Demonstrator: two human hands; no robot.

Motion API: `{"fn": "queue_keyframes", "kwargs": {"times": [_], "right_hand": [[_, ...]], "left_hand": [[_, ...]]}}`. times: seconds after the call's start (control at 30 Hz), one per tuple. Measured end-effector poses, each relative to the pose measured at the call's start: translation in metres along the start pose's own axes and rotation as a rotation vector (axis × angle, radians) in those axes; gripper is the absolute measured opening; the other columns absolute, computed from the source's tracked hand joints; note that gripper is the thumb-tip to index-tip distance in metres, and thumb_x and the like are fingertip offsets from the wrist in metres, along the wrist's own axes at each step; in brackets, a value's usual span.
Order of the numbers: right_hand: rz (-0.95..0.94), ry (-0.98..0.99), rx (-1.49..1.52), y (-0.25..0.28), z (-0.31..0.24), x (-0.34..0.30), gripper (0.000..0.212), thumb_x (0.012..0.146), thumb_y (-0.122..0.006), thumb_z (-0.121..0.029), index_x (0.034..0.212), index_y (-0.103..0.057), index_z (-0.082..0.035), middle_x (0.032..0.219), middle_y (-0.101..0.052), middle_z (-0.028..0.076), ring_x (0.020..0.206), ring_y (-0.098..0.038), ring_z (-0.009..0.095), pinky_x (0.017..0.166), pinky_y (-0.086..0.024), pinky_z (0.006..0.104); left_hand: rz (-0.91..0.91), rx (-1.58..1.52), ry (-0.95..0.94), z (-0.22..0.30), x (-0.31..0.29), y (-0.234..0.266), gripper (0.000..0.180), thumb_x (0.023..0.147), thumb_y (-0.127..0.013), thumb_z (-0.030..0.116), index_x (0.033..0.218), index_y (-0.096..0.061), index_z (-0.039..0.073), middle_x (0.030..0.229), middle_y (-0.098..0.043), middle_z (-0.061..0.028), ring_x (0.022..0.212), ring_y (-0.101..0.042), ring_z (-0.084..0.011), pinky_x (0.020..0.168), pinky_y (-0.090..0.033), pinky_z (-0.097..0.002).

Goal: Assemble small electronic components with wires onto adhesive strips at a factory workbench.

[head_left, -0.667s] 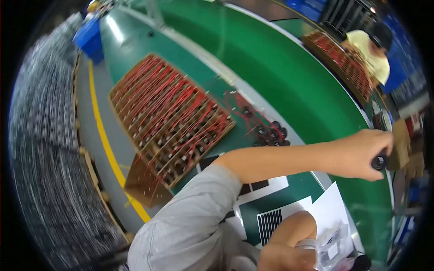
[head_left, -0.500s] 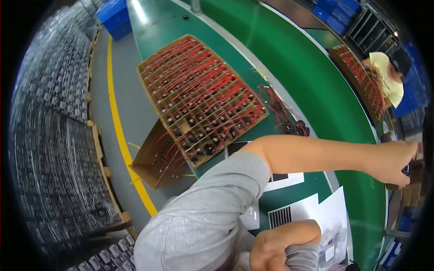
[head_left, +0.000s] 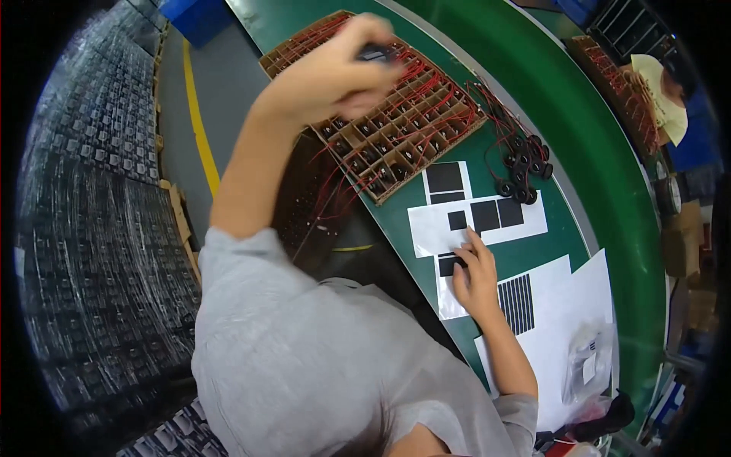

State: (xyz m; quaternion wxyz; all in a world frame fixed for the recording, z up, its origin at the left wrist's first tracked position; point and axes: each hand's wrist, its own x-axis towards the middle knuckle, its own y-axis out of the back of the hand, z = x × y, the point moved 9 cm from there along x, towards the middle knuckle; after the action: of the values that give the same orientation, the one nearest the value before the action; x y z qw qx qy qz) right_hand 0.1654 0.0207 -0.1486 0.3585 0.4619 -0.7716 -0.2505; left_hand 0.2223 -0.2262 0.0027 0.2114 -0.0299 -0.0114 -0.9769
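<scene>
grey floor (head_left: 228, 84), yellow line (head_left: 199, 122); green bench (head_left: 579, 137)

Small dark round part (head_left: 375, 53), pinched in fingers of left hand (head_left: 335, 72), raised above cardboard divider tray (head_left: 396, 122); part mostly hidden by fingers, blurred. Tray brown, gridded into small cells, filled with black round parts trailing red wires, lying tilted across green table edge. White paper sheet (head_left: 476, 221) with black square patches flat on table just beside tray; right hand (head_left: 474, 276) resting palm-down on its lower edge, fingertips touching a black patch (head_left: 449, 264).
</scene>
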Motion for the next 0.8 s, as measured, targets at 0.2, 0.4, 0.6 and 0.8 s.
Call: {"fn": "queue_keyframes", "kwargs": {"times": [0.2, 0.4, 0.6, 0.8], "right_hand": [[-0.022, 0.002, -0.019, -0.003, -0.006, 0.001, 0.024, 0.065, -0.057, -0.001, 0.089, -0.057, 0.000, 0.119, -0.044, 0.016, 0.092, -0.048, 0.027, 0.081, -0.037, 0.0360], [-0.045, 0.012, -0.031, -0.006, -0.008, 0.002, 0.026, 0.065, -0.057, -0.002, 0.091, -0.056, 0.000, 0.117, -0.046, 0.015, 0.091, -0.047, 0.028, 0.080, -0.037, 0.0362], [-0.064, -0.005, -0.025, -0.006, -0.007, 0.007, 0.024, 0.066, -0.057, -0.002, 0.091, -0.056, 0.000, 0.115, -0.047, 0.014, 0.093, -0.046, 0.028, 0.081, -0.037, 0.0350], [-0.064, -0.002, -0.033, -0.007, -0.004, 0.007, 0.026, 0.066, -0.058, -0.002, 0.093, -0.055, 0.000, 0.114, -0.047, 0.013, 0.092, -0.046, 0.027, 0.081, -0.037, 0.0350]], "left_hand": [[0.184, 0.858, 0.313, -0.065, -0.068, 0.077, 0.028, 0.068, -0.057, 0.009, 0.092, -0.043, 0.003, 0.072, -0.047, -0.0115, 0.071, -0.050, -0.0235, 0.067, -0.042, -0.0309], [0.156, 0.983, 0.165, -0.084, -0.048, 0.051, 0.033, 0.070, -0.059, 0.007, 0.102, -0.049, 0.003, 0.083, -0.055, -0.0178, 0.080, -0.054, -0.0316, 0.073, -0.043, -0.0354], [0.130, 1.081, 0.200, -0.111, -0.029, 0.048, 0.031, 0.069, -0.062, 0.009, 0.095, -0.050, -0.001, 0.089, -0.057, -0.0210, 0.088, -0.053, -0.0358, 0.075, -0.042, -0.0399], [0.113, 1.131, 0.094, -0.107, -0.024, 0.044, 0.027, 0.073, -0.061, 0.015, 0.093, -0.053, -0.001, 0.091, -0.057, -0.0206, 0.089, -0.053, -0.0350, 0.074, -0.043, -0.0383]]}}
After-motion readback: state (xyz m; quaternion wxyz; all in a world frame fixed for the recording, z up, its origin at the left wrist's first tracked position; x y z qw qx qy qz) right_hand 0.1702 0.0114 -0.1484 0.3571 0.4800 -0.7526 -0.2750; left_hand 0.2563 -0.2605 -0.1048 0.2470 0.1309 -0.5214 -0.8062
